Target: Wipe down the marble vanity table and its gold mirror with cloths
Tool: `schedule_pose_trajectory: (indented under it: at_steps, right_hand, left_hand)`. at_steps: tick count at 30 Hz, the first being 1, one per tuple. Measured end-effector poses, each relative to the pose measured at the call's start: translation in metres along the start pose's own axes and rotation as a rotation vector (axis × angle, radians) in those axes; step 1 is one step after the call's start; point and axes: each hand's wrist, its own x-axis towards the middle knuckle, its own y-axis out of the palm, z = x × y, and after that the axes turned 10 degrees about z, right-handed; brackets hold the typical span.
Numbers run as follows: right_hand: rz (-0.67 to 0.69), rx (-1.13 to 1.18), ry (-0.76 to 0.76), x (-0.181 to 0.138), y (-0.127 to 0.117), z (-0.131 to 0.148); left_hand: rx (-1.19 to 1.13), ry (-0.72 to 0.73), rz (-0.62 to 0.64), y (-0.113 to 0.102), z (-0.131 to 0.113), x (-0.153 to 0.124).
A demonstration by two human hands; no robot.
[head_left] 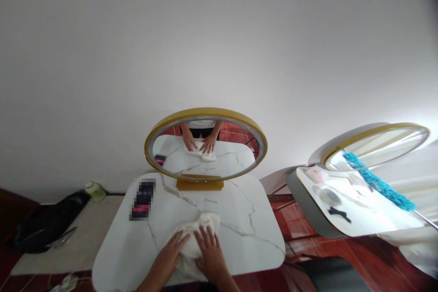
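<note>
A white cloth (pixel 201 226) lies crumpled on the near part of a white marble-look table (pixel 246 210). My left hand (pixel 169 253) rests flat on the cloth's left side, fingers stretched out. My right hand (pixel 210 251) presses on the cloth's middle with fingers spread. Behind them a gold-rimmed oval mirror (pixel 205 143) stands on a gold base at the table's far edge and reflects both hands and the cloth.
A blurred dark and pink object (pixel 143 200) lies at the table's left rear. A second table (pixel 345 210) with a mirror (pixel 376 143) and a blue duster (pixel 379 185) stands to the right. A black bag (pixel 48 226) and a green jar (pixel 95 190) sit at left.
</note>
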Motion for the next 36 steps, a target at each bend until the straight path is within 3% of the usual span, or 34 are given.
schedule_pose_trajectory:
  at_steps: [7,12,15,20,26,31,36]
  right_hand:
    - [-0.085,-0.004,0.115,0.074,-0.022,-0.023]
    - [-0.096,-0.007,0.123,0.096,-0.044,-0.031]
    - [-0.087,0.006,0.084,0.088,-0.045,-0.035]
    - [-0.038,0.045,0.019,0.047,-0.032,-0.051]
    - [-0.056,-0.007,0.128,0.017,-0.022,-0.07]
    - [0.029,0.025,0.043,0.017,-0.019,-0.078]
    - [0.065,0.043,-0.027,-0.008,-0.006,-0.095]
  left_hand:
    - [-0.017,-0.01,-0.088,-0.067,-0.016,0.06]
    - [-0.052,-0.05,-0.135,-0.088,-0.027,0.08]
    - [-0.055,-0.035,-0.146,-0.081,-0.03,0.076]
    - [-0.016,0.018,-0.086,-0.051,-0.037,0.048]
    - [-0.021,0.009,-0.035,-0.019,-0.055,0.024]
    - [-0.004,-0.015,-0.023,-0.02,-0.066,0.025]
    - [-0.025,0.082,0.113,-0.022,-0.074,0.02]
